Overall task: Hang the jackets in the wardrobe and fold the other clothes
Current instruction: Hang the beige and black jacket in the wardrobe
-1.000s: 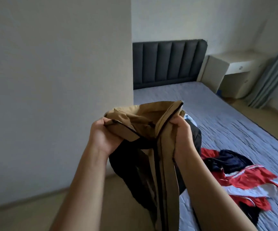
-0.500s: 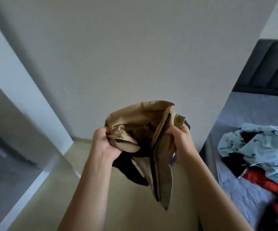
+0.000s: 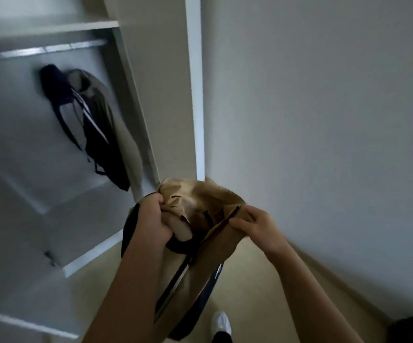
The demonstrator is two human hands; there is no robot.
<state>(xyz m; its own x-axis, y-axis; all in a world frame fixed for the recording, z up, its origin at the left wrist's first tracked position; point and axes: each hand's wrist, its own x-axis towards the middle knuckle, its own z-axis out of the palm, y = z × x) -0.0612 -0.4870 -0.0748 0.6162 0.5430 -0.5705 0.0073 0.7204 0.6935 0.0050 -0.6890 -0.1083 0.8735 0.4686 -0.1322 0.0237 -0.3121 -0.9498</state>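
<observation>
Left hand [image 3: 151, 220] and right hand [image 3: 258, 226] both clutch the bunched tan jacket [image 3: 198, 200] just short of the open wardrobe [image 3: 151, 70], and with no hanger in sight it may slip off the rail [image 3: 52, 49] or knock the hung jackets [image 3: 94, 125] down.

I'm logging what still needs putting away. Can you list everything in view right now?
held jacket: 1, tan and black, in front of the wardrobe
navy jacket: 1, navy with white stripes, hanging inside the wardrobe
olive jacket: 1, olive-tan, hanging beside the navy jacket
rail: 1, silvery, wardrobe top
shelf: 1, white, above the rail
wardrobe: 1, white, open, left
wall: 1, white, right
floor: 1, beige, below
shoe: 1, white, bottom
left hand: grips the held jacket
right hand: pinches its edge
</observation>
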